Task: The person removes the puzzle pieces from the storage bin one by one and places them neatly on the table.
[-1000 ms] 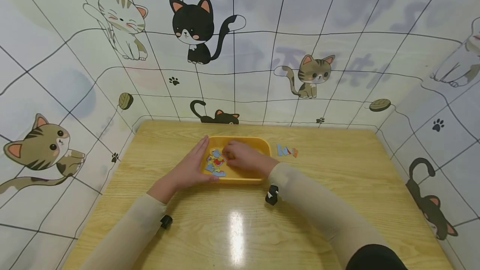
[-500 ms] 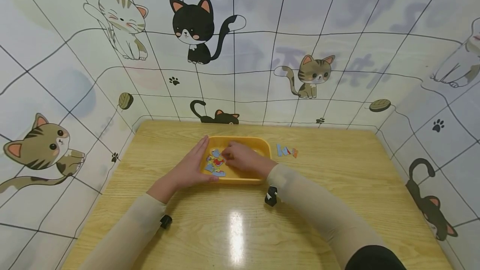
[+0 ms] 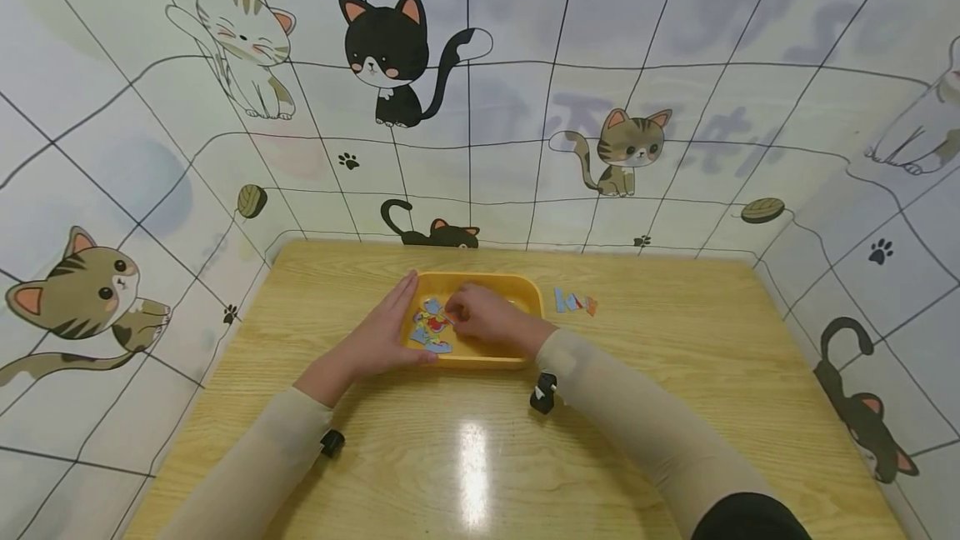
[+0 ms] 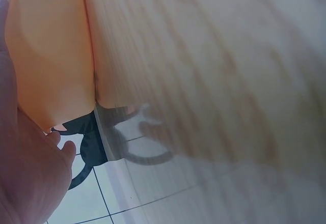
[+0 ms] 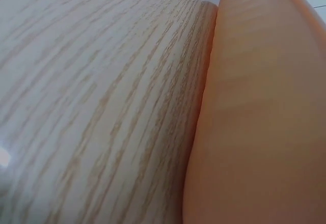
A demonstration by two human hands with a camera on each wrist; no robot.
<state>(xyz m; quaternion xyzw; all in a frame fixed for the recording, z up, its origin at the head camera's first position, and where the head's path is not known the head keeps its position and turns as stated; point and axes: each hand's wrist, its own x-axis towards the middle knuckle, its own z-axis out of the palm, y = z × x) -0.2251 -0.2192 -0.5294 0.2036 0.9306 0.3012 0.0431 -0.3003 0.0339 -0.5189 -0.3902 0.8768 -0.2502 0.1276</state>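
Site: booth-like screened work nook, apparently a recording set-up; whether a home, classroom or lab lies beyond cannot be told. Pale wood-grain tabletop (image 3: 420, 423), glossy, bounded at its far edge and both side edges by a white covering (image 3: 517, 107) ruled with black grid lines. Print on it: cartoon cats (image 3: 397, 65), paw prints (image 3: 348, 161), yarn balls (image 3: 251, 202). Small black wrist-worn cameras (image 3: 543, 394) support the recording reading.
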